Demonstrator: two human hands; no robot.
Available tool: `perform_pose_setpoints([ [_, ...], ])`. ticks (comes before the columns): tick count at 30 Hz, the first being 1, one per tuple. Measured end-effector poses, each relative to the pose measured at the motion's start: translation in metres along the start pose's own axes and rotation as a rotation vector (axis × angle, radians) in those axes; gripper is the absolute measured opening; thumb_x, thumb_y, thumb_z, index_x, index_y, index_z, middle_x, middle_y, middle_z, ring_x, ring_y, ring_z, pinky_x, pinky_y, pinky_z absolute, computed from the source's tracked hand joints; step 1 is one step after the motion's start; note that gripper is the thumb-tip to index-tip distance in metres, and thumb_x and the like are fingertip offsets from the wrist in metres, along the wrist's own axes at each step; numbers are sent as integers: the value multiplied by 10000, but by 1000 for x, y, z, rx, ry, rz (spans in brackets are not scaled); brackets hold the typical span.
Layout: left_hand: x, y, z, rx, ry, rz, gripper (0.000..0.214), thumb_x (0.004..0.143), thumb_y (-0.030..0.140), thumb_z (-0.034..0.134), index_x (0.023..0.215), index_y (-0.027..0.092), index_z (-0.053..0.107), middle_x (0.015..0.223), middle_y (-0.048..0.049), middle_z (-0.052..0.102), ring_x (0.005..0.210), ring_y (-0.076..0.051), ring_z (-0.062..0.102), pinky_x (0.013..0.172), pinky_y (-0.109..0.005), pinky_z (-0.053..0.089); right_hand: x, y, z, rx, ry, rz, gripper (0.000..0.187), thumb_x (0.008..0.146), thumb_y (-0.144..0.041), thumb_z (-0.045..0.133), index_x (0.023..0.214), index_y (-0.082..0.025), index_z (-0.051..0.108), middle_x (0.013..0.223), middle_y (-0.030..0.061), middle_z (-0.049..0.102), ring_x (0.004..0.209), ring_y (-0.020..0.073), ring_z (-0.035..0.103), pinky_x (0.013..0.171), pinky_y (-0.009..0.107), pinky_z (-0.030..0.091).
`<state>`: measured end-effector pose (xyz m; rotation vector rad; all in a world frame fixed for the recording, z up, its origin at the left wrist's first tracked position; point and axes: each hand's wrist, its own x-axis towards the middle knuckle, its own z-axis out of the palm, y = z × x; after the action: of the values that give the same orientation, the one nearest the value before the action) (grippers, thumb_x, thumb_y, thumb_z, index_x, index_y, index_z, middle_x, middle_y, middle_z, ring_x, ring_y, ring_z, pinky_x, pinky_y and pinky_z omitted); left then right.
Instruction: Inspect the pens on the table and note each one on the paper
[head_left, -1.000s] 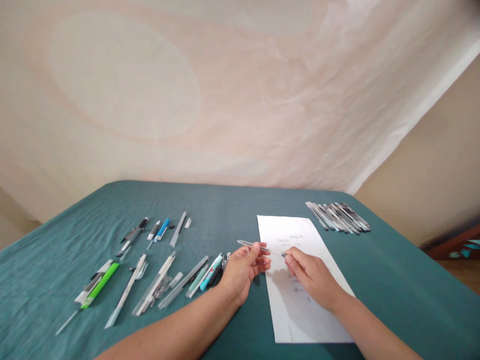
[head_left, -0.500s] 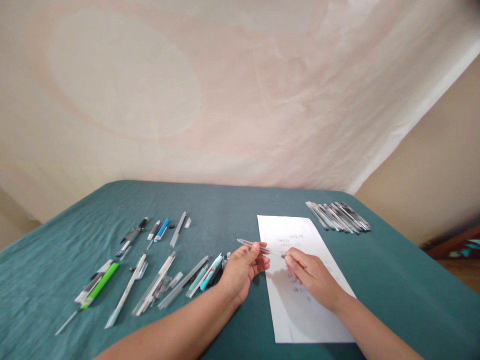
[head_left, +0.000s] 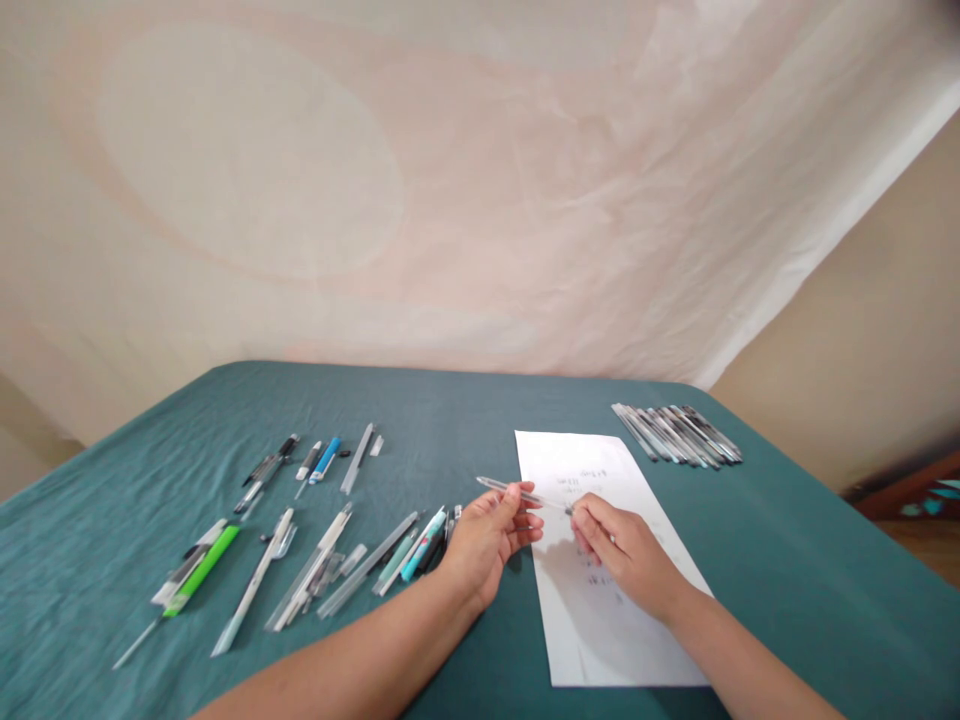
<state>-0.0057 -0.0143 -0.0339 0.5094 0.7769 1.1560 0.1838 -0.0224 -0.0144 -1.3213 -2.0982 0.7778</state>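
Observation:
A slim, clear pen [head_left: 491,484] is held level above the left edge of a white sheet of paper [head_left: 547,455]. My left hand [head_left: 491,535] grips its middle between thumb and fingers, and the pen's pale end sticks out to the left. At the other, darker end, my right hand [head_left: 615,545] is closed in a pinch; the fingers hide exactly what they grip there. Several short lines of handwriting show on the paper, partly covered by my right hand.
Pens and loose pen parts lie in several groups on the left of the green cloth [head_left: 450,410], including a bright green pen [head_left: 202,570] and a blue one [head_left: 325,460]. A row of slim pens [head_left: 679,436] lies at the back right. Behind the table hangs a pale cloth.
Both hands and the pen hold nearly the same position. The whole view has shifted very slightly.

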Motion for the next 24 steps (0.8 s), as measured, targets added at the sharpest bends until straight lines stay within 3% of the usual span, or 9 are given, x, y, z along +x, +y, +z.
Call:
perform_pose_setpoints([
  [9, -2, 3, 2, 19, 20, 3, 217, 838, 289, 639, 905, 82, 628, 837, -99, 666, 625, -116, 620, 624, -229, 521, -1, 1, 0, -97, 33, -7, 265, 957, -395, 348, 806, -218, 474, 632, -37, 527, 574, 127, 509, 580, 239, 363],
  [18, 0, 5, 1, -40, 4, -23, 202, 827, 281, 656, 886, 88, 647, 787, -86, 666, 628, -115, 615, 650, -236, 525, -2, 0, 1, -11, 18, -17, 256, 953, -402, 361, 821, -216, 476, 636, -35, 531, 565, 120, 510, 560, 234, 380],
  [21, -1, 7, 1, -80, -43, -74, 207, 838, 283, 644, 924, 96, 651, 800, -80, 666, 621, -107, 612, 651, -229, 515, -2, 2, 6, 29, 24, -24, 220, 913, -423, 452, 968, -214, 495, 741, -10, 598, 605, 127, 551, 574, 239, 420],
  [24, -4, 6, 2, -71, -180, -119, 220, 837, 298, 643, 914, 92, 658, 769, -68, 656, 577, -91, 584, 615, -211, 490, -2, 1, 8, 43, 23, -68, 393, 886, -416, 510, 1226, -229, 447, 994, 53, 638, 752, 156, 610, 679, 267, 479],
])
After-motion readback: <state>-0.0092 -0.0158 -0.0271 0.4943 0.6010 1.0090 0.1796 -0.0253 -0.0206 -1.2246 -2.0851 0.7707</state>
